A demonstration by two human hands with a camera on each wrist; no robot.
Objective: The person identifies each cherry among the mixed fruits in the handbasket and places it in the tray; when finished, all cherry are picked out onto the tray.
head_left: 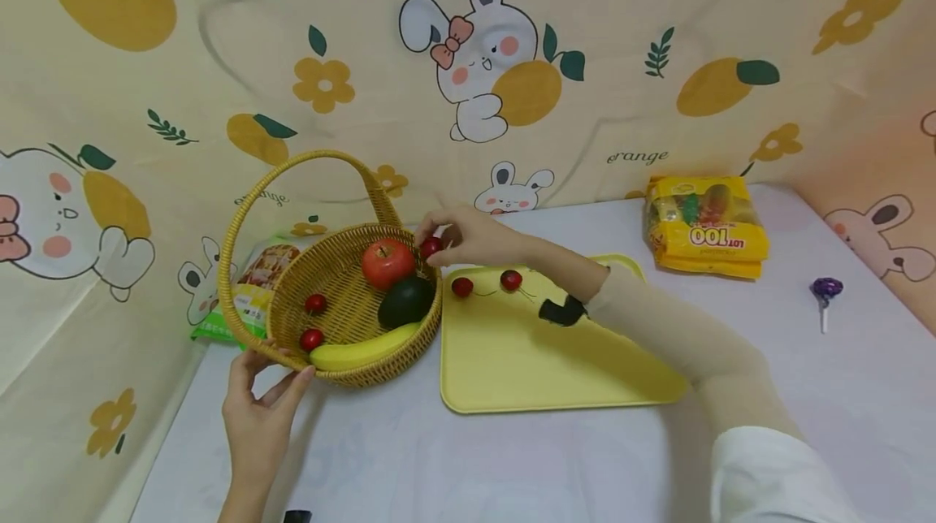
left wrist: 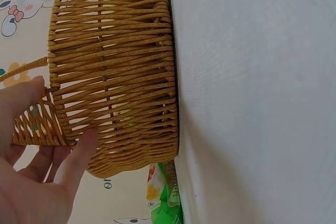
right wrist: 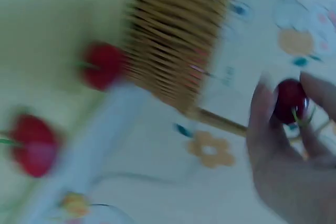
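Note:
My right hand (head_left: pixel 468 237) pinches a dark red cherry (right wrist: pixel 290 101) between thumb and fingers, right at the far right rim of the wicker basket (head_left: pixel 431 328). With the left hand (head_left: pixel 262 409) I grip the foot of the basket's handle (head_left: pixel 232 263) at the near left rim; the left wrist view shows thumb and fingers round the weave (left wrist: pixel 113 77). Inside the basket lie a red apple (head_left: pixel 387 264), a dark green avocado (head_left: pixel 406 303), a yellow banana (head_left: pixel 361 351) and two cherries (head_left: pixel 315 304). Two more cherries (head_left: pixel 511 280) rest on the yellow tray (head_left: pixel 526 377), under my right forearm.
A green and brown snack packet (head_left: pixel 266 271) stands behind the basket's left side. At the back right is a yellow packet (head_left: pixel 705 226), with a purple lollipop (head_left: pixel 827 291) to its right. A patterned cloth (head_left: pixel 600 36) hangs behind the white table (head_left: pixel 380 458).

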